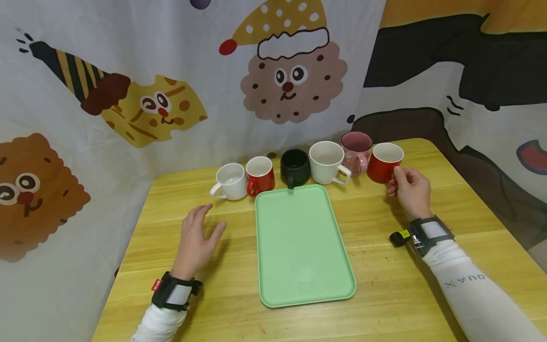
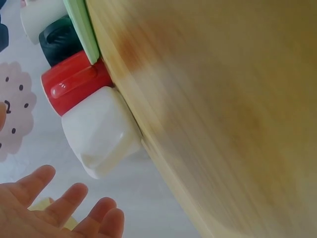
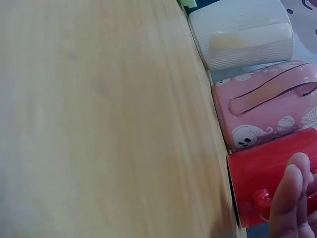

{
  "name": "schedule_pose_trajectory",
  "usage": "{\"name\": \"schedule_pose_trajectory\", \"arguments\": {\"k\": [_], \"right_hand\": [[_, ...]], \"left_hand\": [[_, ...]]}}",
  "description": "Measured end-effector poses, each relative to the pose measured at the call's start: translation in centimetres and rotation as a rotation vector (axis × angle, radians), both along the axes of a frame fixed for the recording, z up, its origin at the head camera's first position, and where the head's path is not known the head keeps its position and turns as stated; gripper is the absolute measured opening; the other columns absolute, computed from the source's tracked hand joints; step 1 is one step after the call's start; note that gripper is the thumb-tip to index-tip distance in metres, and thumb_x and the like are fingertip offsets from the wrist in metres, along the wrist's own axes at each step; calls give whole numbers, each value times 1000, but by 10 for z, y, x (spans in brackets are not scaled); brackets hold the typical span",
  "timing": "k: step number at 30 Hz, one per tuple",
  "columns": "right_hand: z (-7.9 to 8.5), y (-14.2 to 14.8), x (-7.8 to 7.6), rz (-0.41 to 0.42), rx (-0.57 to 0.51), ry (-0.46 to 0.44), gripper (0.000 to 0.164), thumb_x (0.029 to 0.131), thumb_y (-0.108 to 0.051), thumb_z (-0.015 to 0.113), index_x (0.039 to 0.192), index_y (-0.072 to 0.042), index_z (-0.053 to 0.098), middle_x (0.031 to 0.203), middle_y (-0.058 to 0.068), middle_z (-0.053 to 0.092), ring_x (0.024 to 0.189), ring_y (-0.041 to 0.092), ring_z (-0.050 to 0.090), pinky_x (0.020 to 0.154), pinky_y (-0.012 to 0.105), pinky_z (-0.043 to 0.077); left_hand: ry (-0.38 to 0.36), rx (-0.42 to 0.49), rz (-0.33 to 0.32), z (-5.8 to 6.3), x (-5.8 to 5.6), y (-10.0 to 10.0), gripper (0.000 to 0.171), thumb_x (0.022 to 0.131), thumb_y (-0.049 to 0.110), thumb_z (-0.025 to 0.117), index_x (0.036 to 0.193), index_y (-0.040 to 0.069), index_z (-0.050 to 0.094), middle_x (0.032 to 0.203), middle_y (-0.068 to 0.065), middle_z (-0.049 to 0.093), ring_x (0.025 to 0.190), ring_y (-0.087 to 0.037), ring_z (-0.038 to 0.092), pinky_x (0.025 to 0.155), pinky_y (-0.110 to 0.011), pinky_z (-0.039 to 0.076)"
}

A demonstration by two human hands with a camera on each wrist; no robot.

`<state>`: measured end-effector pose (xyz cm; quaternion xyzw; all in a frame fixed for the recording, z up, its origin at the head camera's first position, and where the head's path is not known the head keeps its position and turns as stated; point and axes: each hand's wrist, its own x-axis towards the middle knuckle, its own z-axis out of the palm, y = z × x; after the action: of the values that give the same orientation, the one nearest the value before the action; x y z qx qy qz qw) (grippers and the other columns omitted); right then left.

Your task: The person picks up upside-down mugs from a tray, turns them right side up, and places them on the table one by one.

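At the right end of a row of mugs, my right hand (image 1: 412, 190) pinches the handle of a red mug (image 1: 381, 164) with a white inside. In the right wrist view that red mug (image 3: 267, 168) stands upright on the table, its handle partly hidden behind the fingers (image 3: 287, 193). My left hand (image 1: 195, 240) hovers over the left side of the table, fingers spread and holding nothing. Nearest to it is a white mug (image 1: 232, 183), which the left wrist view shows beyond the fingertips (image 2: 74, 193).
Between the hands lies a light green tray (image 1: 303, 247). Behind it stand another red mug (image 1: 262, 173), a black mug (image 1: 295, 166), a larger white mug (image 1: 325, 164) and a pink mug (image 1: 354, 147). A printed curtain (image 1: 192, 47) hangs along the table's back edge.
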<state>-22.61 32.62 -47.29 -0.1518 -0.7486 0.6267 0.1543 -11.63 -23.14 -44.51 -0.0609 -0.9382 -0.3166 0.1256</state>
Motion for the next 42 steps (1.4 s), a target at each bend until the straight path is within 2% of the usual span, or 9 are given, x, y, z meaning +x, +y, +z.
{"name": "schedule_pose_trajectory", "arguments": {"k": [8,15,22,28,35,42], "right_hand": [[4,2,3,53,22,-51,47,108,-47,56,119,-3,62,95,7,66,66,10,70,62,25,61],[7,6,3,73,109,-111,54,110,-51,49,127,-1,59,104,12,64,70,10,70,68,27,62],[9,12,-4,92,161,-140,58,111,-53,45,131,0,58,111,19,61,73,11,71,71,27,62],[15,17,-8,119,143,-142,56,112,-50,45,131,1,57,114,21,61,77,15,73,72,31,63],[19,26,-16,144,176,-146,56,113,-48,44,131,3,56,113,21,63,78,15,74,74,33,64],[20,33,-24,152,154,-164,59,114,-44,43,145,5,51,127,22,59,82,14,74,75,30,63]], "left_hand": [[7,-8,-14,0,2,2,67,105,40,69,155,2,47,155,-26,43,139,-45,40,111,-65,36],[8,-10,-27,0,4,4,67,105,40,69,156,2,47,155,-25,43,140,-45,39,111,-65,36],[19,-7,-26,-1,6,4,67,104,39,70,155,2,47,154,-26,44,139,-45,39,110,-64,37],[31,-13,-28,0,5,3,67,104,38,70,155,2,47,154,-26,44,138,-45,40,110,-64,37],[29,-48,-34,2,2,1,70,104,39,70,158,2,44,160,-28,38,145,-49,35,114,-69,31],[-3,-98,-48,3,0,2,73,103,43,70,160,5,43,165,-27,33,149,-50,31,117,-70,26]]}}
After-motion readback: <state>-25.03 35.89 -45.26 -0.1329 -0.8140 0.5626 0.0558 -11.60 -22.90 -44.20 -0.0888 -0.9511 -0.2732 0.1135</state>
